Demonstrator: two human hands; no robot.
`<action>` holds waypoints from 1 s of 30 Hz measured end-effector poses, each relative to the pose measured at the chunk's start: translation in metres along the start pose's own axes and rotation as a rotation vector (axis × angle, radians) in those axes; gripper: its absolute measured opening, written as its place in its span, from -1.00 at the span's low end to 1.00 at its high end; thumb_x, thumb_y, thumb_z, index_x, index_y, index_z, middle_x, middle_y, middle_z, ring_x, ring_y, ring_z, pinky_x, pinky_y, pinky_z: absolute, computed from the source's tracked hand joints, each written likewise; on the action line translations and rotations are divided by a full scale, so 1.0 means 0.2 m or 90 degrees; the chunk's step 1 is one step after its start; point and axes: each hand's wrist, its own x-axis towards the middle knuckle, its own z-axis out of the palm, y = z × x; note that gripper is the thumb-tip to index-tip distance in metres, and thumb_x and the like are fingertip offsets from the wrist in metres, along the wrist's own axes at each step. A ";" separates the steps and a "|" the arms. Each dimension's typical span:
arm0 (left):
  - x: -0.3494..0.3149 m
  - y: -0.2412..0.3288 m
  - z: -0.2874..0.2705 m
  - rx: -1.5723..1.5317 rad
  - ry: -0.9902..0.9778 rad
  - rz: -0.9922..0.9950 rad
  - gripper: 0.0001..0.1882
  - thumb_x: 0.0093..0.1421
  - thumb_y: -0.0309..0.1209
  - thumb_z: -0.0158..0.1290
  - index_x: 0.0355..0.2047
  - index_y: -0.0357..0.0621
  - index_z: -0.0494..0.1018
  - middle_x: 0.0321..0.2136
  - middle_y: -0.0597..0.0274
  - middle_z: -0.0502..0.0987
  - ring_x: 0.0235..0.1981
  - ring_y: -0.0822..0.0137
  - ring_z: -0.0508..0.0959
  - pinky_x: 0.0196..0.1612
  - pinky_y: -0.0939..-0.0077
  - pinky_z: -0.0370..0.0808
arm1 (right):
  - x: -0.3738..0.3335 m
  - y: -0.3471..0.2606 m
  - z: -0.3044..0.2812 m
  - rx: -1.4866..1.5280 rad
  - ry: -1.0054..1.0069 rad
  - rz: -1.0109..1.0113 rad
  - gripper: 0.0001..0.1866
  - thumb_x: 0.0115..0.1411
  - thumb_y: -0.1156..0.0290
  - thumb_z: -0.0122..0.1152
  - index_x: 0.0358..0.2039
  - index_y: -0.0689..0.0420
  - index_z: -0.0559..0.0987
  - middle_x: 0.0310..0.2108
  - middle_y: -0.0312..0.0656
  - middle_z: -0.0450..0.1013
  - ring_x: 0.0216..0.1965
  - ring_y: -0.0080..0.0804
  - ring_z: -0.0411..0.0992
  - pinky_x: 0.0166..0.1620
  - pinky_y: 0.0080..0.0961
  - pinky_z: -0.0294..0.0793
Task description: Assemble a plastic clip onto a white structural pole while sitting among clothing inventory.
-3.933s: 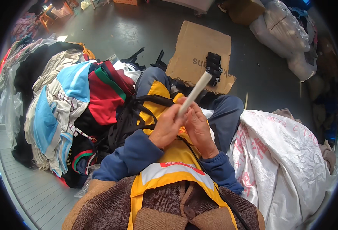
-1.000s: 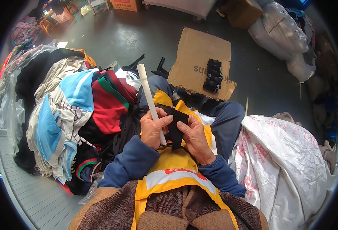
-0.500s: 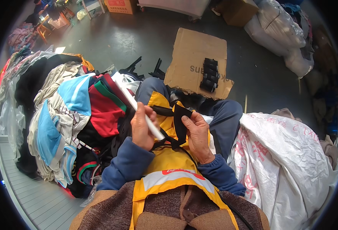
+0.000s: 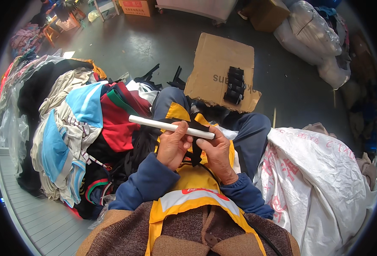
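Note:
Above my lap, my left hand [image 4: 174,146] grips a slim white rod [image 4: 154,123] between thumb and fingers. The rod lies nearly level, its left end sticking out past the hand and its right end reaching my right hand [image 4: 218,152]. That hand is closed on a black fabric strip [image 4: 200,125], which runs behind the rod. Part of the strip is hidden by the fingers. Below both hands spreads my yellow apron [image 4: 197,181], with black straps lying across it.
A cardboard sheet [image 4: 214,55] on the floor ahead carries a row of black rolled bands [image 4: 235,85]. Piled clothes [image 4: 83,104] rise at my left. A white woven sack [image 4: 312,175] lies at my right. Clear-wrapped bundles [image 4: 312,34] and cardboard boxes stand farther off.
The white rod has swung from a steep slant to nearly level and now crosses in front of the black strip. My left hand has moved right, close to my right hand.

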 end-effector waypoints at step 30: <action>-0.01 0.08 -0.04 0.403 -0.237 0.000 -0.84 0.11 -0.54 0.05 -0.34 -0.19 0.28 -0.34 0.30 0.45 -0.42 0.50 0.53 -0.48 0.76 0.44 | 0.04 -0.04 -0.11 -0.032 -0.065 0.024 -0.73 0.06 0.56 0.20 -0.20 0.23 0.41 -0.37 -0.27 0.47 -0.34 -0.64 0.42 -0.23 -0.74 0.42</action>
